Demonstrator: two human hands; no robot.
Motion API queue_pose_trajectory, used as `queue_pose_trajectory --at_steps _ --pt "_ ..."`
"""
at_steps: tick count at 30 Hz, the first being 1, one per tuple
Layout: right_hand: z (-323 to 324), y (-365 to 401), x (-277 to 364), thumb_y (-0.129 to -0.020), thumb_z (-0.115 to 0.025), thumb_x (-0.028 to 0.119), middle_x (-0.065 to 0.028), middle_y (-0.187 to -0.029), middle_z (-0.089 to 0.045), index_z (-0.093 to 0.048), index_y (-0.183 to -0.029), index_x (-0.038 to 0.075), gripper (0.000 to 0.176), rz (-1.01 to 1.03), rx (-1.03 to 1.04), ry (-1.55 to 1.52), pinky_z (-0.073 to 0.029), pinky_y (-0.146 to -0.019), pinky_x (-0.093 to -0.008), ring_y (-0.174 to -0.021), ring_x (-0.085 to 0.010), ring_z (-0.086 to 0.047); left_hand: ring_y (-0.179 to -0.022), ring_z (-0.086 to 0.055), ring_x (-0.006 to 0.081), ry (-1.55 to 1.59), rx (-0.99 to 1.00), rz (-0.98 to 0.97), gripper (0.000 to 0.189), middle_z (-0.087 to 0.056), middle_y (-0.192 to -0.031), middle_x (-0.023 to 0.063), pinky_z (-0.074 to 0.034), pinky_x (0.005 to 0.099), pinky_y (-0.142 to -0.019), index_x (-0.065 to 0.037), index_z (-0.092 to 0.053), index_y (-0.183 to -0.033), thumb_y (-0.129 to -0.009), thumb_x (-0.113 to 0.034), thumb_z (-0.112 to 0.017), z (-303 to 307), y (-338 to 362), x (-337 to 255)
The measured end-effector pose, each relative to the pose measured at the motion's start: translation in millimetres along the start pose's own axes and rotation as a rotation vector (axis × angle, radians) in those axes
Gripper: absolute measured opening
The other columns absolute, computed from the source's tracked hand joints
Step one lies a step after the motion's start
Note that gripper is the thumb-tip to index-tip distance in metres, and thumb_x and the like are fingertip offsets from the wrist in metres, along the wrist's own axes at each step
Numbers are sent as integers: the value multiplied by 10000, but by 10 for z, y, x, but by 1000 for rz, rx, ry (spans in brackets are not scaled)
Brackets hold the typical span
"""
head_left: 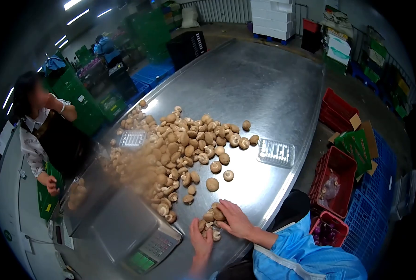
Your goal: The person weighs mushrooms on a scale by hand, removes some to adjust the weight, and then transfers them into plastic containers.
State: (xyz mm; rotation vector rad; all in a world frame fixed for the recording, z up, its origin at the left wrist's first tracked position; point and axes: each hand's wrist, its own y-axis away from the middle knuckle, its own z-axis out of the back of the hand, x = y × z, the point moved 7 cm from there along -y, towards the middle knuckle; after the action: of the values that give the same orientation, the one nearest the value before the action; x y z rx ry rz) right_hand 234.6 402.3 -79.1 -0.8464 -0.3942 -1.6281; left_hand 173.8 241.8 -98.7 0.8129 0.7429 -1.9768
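Note:
Near the front edge of the metal table (264, 70), my left hand (201, 241) and my right hand (236, 220) lie on either side of a small cluster of brown mushrooms (209, 217). The fingers of both hands are stretched out against the cluster, and a tray beneath the mushrooms cannot be made out. A large pile of mushrooms (173, 144) spreads beyond my hands to the left. One clear plastic tray (276, 152) sits to the right of the pile, another (132, 139) at its far left side. Left of my hands stands a scale (156, 249) with a lit green display.
Across the table at the left stands a co-worker (49, 126) in a dark apron, one hand raised to the face. Red crates (333, 182) and a blue pallet (369, 205) are on the floor at right. Another person (106, 49) is farther back among green crates (147, 30).

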Motion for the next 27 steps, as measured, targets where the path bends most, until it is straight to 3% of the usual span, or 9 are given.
queue_pose_trajectory --at_steps 4,7,9,11,15,19,22,23,27 --pt "-199 55 -39 -905 -646 262 -189 -1509 -351 -359 -1460 27 668 35 53 -13 -306 -1140 -459 -1378 -371 -359 -1267 -461 420 -223 29 -204 561 -483 -1350 245 -351 479 -1086 19 -447 -1351 -844 -90 -661 -38 34 -234" --pt "-233 63 -49 -895 -646 243 -184 -1519 -346 -350 -1471 32 681 28 41 64 -303 -1142 -459 -1381 -369 -359 -1278 -429 446 -182 94 -154 532 -480 -1334 280 -343 491 -1081 50 -461 -1319 -849 -127 -639 -167 35 -95" --pt "-222 57 -58 -884 -654 224 -183 -1521 -354 -363 -1462 29 676 13 40 12 -306 -1138 -466 -1383 -369 -363 -1279 -433 451 -182 -51 -140 513 -469 -1360 277 -342 492 -1082 38 -469 -1321 -866 -137 -625 -126 69 9" --pt "-217 40 -66 -866 -671 191 -204 -1501 -371 -386 -1442 11 668 17 32 -17 -324 -1127 -464 -1366 -381 -381 -1268 -452 445 -110 -29 -126 515 -477 -1373 258 -347 485 -1084 23 -464 -1339 -874 -132 -621 -77 57 52" --pt "-161 16 -77 -853 -676 109 -219 -1450 -438 -392 -1446 17 664 26 13 -115 -351 -1104 -440 -1321 -403 -426 -1258 -504 386 115 10 -7 467 -531 -1343 230 -377 438 -1079 19 -502 -1343 -897 -88 -588 43 109 138" --pt "-157 2 -142 -891 -654 154 -210 -1451 -436 -388 -1448 21 631 0 42 -159 -344 -1113 -436 -1324 -399 -425 -1249 -536 279 283 -23 189 428 -544 -1363 189 -422 372 -1045 8 -513 -1358 -939 -75 -547 106 83 204" --pt "-149 -14 -141 -908 -637 191 -213 -1458 -427 -409 -1433 13 600 -28 64 -170 -335 -1123 -434 -1337 -392 -415 -1157 -567 250 556 -142 379 399 -584 -1276 141 -422 342 -1021 0 -556 -1317 -924 -60 -536 125 76 270" --pt "-144 -12 -134 -910 -634 193 -213 -1457 -427 -408 -1436 15 599 -29 68 -167 -334 -1124 -434 -1337 -392 -415 -1170 -572 255 486 -150 355 405 -575 -1306 150 -436 329 -1009 -9 -551 -1330 -928 -56 -531 203 49 122" --pt "-171 -10 -151 -922 -615 188 -212 -1459 -427 -408 -1442 23 583 -19 68 -146 -332 -1125 -435 -1336 -395 -415 -1310 -474 317 16 15 -51 500 -502 -1405 179 -337 441 -1102 -22 -499 -1382 -894 -85 -587 117 92 -213"
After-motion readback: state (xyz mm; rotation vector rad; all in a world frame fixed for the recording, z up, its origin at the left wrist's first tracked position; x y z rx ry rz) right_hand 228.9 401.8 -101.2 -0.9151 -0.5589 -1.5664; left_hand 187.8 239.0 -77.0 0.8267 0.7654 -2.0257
